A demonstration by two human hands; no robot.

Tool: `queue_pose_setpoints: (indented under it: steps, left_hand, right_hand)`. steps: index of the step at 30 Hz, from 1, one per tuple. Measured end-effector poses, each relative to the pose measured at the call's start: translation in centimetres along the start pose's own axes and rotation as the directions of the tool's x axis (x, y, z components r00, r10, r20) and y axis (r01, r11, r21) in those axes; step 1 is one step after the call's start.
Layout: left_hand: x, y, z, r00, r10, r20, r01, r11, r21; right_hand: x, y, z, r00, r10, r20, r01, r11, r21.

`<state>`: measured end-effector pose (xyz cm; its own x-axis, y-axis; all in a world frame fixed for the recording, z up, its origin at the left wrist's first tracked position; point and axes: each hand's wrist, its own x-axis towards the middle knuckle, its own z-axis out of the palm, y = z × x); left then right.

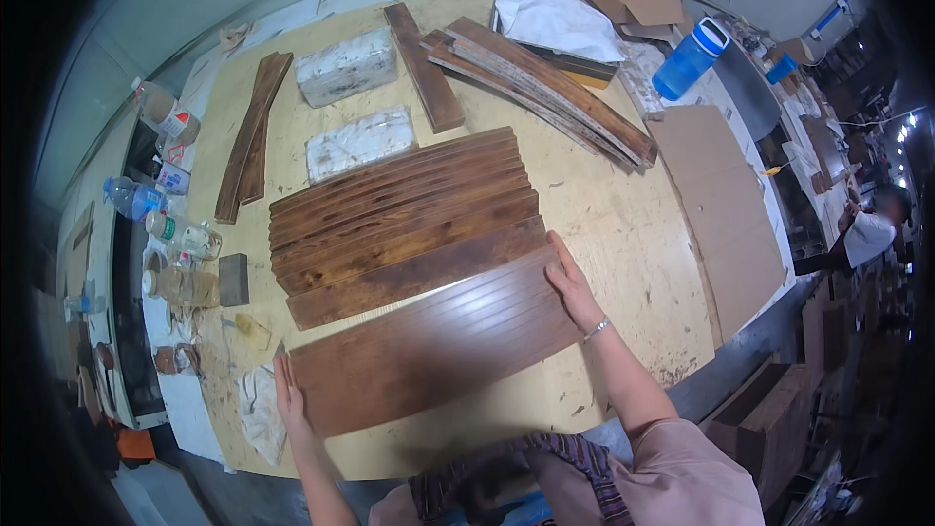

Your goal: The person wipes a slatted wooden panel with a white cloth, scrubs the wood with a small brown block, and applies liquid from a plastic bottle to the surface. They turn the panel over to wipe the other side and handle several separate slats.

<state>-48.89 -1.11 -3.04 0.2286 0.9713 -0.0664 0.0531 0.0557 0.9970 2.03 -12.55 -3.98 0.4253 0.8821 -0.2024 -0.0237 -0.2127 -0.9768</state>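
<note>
Plywood table: hands bracket grooved panel.

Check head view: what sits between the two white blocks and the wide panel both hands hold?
A row of dark wooden slats, laid side by side, fills the stretch between the white blocks and the panel, head view.

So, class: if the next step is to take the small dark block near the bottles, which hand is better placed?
Probably the left hand. It rests on the left end of the grooved wooden panel, on the same side as the dark block. The right hand presses the panel's far right end.
</note>
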Motion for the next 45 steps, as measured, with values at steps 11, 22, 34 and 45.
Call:
queue_pose_setpoints:
  steps: [11, 22, 34, 45]
  left_hand:
    - [9.1, 1.9, 2.3, 0.976, -0.209, 0.056, 0.211, 0.976, -0.048]
    - [8.4, -0.5, 0.2, 0.994, -0.105, -0.021, 0.107, 0.971, 0.212]
    - [-8.0, -0.7, 2.8, 0.942, -0.154, -0.298, 0.310, 0.741, 0.596]
    - [-4.2, -1.3, 4.0, 0.915, -0.062, -0.398, 0.184, 0.943, 0.277]
  right_hand:
    - [6.0, 1.0, 0.0, 0.996, -0.025, -0.087, 0.017, 0.996, -0.093]
    - [4.8, -0.3, -0.5, 0.999, -0.020, -0.027, 0.021, 0.999, 0.026]
    - [-12.5, 1.1, -0.1, 0.985, -0.078, -0.156, -0.050, 0.731, -0.680]
    - [-9.2, 0.9, 1.4, 0.864, -0.392, -0.316, 0.164, 0.813, -0.559]
